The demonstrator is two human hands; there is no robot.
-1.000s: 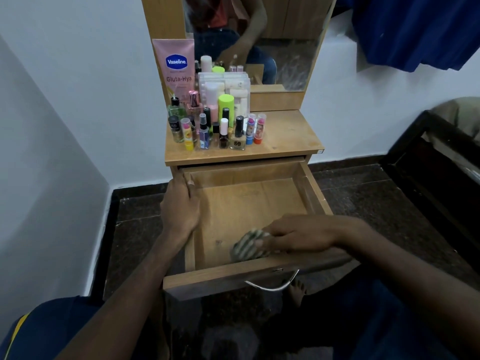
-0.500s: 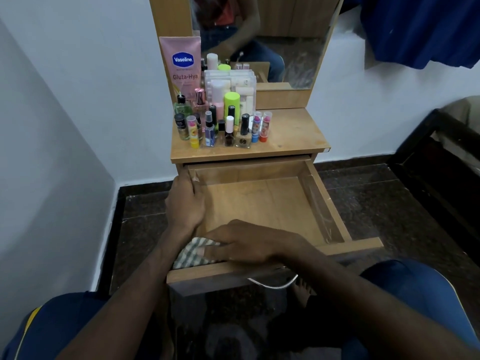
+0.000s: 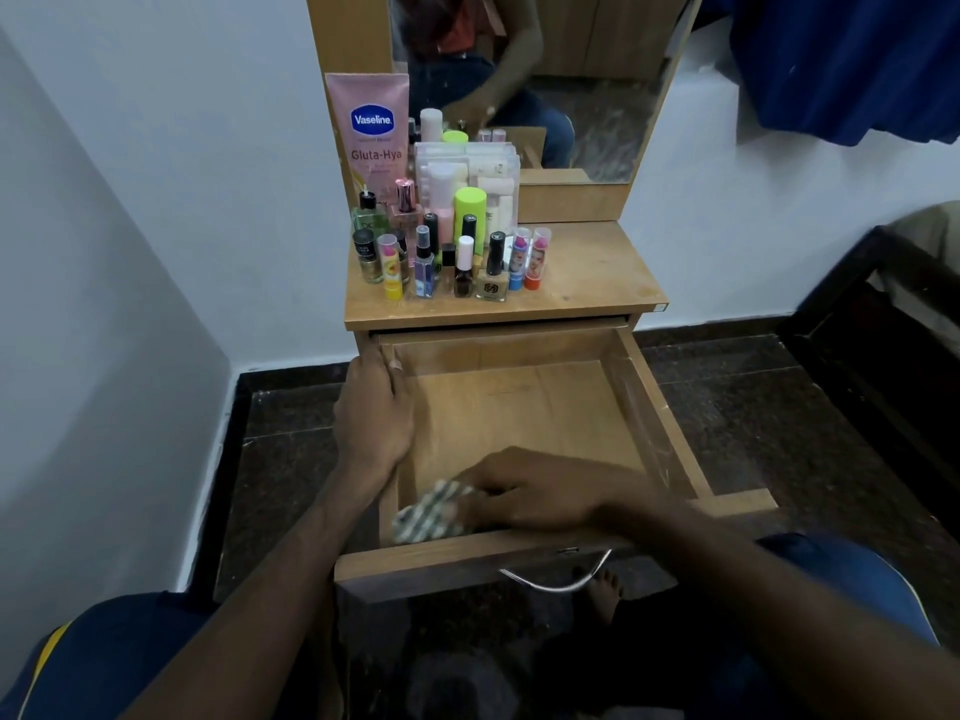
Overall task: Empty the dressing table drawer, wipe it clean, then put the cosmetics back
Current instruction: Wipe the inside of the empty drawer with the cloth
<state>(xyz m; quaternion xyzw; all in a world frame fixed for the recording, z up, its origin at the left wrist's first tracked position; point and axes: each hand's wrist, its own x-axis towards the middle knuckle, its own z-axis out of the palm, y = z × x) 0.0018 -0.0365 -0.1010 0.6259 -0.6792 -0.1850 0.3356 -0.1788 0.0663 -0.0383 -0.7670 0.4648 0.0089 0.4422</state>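
The wooden drawer (image 3: 644,407) is pulled out from the dressing table (image 3: 587,272) and holds only a cloth. My right hand (image 3: 530,491) presses a green-and-white striped cloth (image 3: 428,511) onto the drawer floor at its front left corner. My left hand (image 3: 376,413) grips the drawer's left wall, fingers curled over the rim. Several cosmetics (image 3: 447,252) stand crowded on the left of the table top: nail polishes, lip balms, small bottles. Behind them stand a pink Vaseline tube (image 3: 370,132) and a clear plastic organiser (image 3: 467,174).
A mirror (image 3: 540,70) rises behind the table top. White walls close in on the left and behind. A dark bed frame (image 3: 883,324) stands on the right, with blue fabric (image 3: 852,59) hanging above. The drawer's metal handle (image 3: 558,582) hangs at its front. The floor is dark stone.
My right hand swept the cloth from the drawer's front middle to the front left corner, then edged back a little. My left hand stayed on the left wall.
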